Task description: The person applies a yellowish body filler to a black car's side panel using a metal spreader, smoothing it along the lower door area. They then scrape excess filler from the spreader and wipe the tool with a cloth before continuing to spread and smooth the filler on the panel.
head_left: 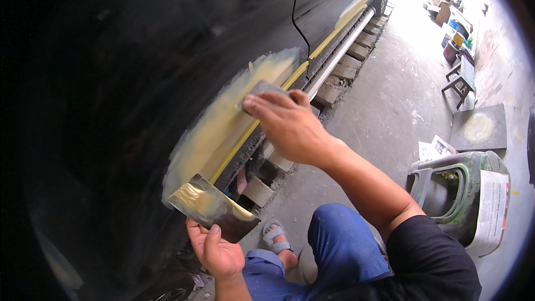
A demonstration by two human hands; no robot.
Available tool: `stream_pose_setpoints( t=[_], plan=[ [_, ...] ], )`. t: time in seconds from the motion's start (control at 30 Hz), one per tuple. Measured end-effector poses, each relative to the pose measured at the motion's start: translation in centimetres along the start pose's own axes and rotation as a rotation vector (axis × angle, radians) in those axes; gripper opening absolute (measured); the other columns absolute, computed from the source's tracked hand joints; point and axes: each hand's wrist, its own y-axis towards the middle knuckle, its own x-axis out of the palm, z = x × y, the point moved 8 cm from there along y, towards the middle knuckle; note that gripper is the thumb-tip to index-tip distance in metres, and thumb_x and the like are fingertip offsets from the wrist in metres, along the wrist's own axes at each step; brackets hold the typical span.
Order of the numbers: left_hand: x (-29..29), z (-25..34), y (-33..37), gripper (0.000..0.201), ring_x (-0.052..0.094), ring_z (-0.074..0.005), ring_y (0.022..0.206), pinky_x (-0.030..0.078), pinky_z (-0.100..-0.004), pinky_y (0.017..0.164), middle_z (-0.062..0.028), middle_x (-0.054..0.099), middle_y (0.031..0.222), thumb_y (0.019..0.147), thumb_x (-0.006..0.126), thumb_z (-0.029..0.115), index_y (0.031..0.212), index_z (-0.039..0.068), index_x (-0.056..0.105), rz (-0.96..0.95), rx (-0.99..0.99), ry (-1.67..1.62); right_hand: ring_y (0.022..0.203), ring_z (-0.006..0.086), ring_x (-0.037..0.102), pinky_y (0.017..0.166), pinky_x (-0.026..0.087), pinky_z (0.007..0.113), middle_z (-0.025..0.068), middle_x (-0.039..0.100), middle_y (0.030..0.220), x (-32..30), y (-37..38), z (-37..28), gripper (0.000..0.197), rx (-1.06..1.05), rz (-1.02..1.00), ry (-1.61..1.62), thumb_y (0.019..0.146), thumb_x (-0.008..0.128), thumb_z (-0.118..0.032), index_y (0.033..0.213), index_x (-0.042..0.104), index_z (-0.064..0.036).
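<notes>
Right hand [287, 125]: it is laid flat, fingers spread, over a small grey spreader [262, 90], which is pinned against the car panel [167, 50]; the flat palm appears to serve to press the blade evenly into the coat.
Spreader: only its upper edge is seen above the fingertips, at the upper end of the yellow patch, tilted along the slope of the panel.
Filler patch [223, 122]: a pale yellow smear is spread in a long diagonal band on the dark bodywork, just above a yellow tape line [251, 131] at the sill; the tape seems to be there to keep the lower trim clean.
Left hand [214, 251]: it is closed from below on a dark mixing board [214, 209], thumb over the near edge, the board being held tilted and close against the lower end of the patch, so that fresh filler is kept within easy reach.
Board load: a lump of yellow filler [192, 194] is carried on its upper left corner.
Posture: a crouch is kept beside the car, knee in blue trousers [340, 239] bent, a sandalled foot [276, 237] on the concrete floor [390, 106], which brings the low panel to arm level.
Car support: the sill is propped on a row of bricks [345, 69].
Nearby: a stained plastic canister [462, 195] lies at the right.
</notes>
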Motion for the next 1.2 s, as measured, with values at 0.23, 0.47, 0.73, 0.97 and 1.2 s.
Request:
stream_pose_setpoints(
  t=[0.23, 0.47, 0.73, 0.97, 1.2],
  plan=[
    [0.6, 0.2, -0.1, 0.053, 0.049, -0.0267, 0.124, 0.035, -0.0422, 0.110, -0.0174, 0.051, 0.132, 0.081, 0.047, 0.001, 0.133, -0.005, 0.039, -0.049, 0.001, -0.024, 0.130, 0.0232, 0.047, 0.097, 0.034, 0.050, 0.0052, 0.054, 0.140, 0.1, 2.6, -1.7, 0.051, -0.031, 0.077, 0.001, 0.083, 0.057, -0.004, 0.133, 0.051, -0.0093],
    [0.4, -0.4, -0.1, 0.055, 0.049, -0.0271, 0.124, 0.037, -0.0432, 0.109, -0.0173, 0.051, 0.133, 0.081, 0.047, 0.000, 0.135, -0.003, 0.039, 0.007, -0.002, 0.007, 0.131, 0.0212, 0.046, 0.098, 0.033, 0.055, 0.0051, 0.053, 0.142, 2.0, -2.1, -2.7, 0.051, -0.034, -0.024, 0.031, 0.084, 0.054, -0.007, 0.134, 0.050, -0.0094],
    [0.8, 0.0, -0.5, 0.053, 0.047, -0.0268, 0.125, 0.034, -0.0420, 0.111, -0.0179, 0.050, 0.133, 0.081, 0.046, 0.000, 0.133, -0.005, 0.039, -0.041, 0.011, 0.034, 0.130, 0.0220, 0.047, 0.099, 0.035, 0.045, 0.0069, 0.053, 0.139, -2.2, 2.8, 4.1, 0.048, -0.020, 0.133, -0.002, 0.086, 0.055, -0.003, 0.133, 0.051, -0.0072],
    [0.2, -0.1, -0.5, 0.054, 0.047, -0.0261, 0.125, 0.034, -0.0418, 0.110, -0.0178, 0.050, 0.133, 0.081, 0.046, 0.001, 0.134, -0.005, 0.040, -0.023, 0.006, 0.029, 0.129, 0.0229, 0.047, 0.099, 0.036, 0.046, 0.0066, 0.054, 0.139, 0.4, 0.9, 2.0, 0.047, 0.015, 0.004, 0.018, 0.086, 0.056, -0.005, 0.134, 0.050, -0.0073],
    [0.6, -0.5, -0.1, 0.055, 0.048, -0.0253, 0.125, 0.034, -0.0407, 0.111, -0.0169, 0.050, 0.133, 0.081, 0.047, 0.001, 0.135, -0.004, 0.039, -0.006, 0.013, 0.032, 0.131, 0.0241, 0.046, 0.102, 0.033, 0.059, 0.0072, 0.054, 0.137, 1.9, -3.1, 3.3, 0.053, 0.050, -0.046, 0.052, 0.082, 0.054, 0.000, 0.134, 0.047, -0.0096]
  ],
)
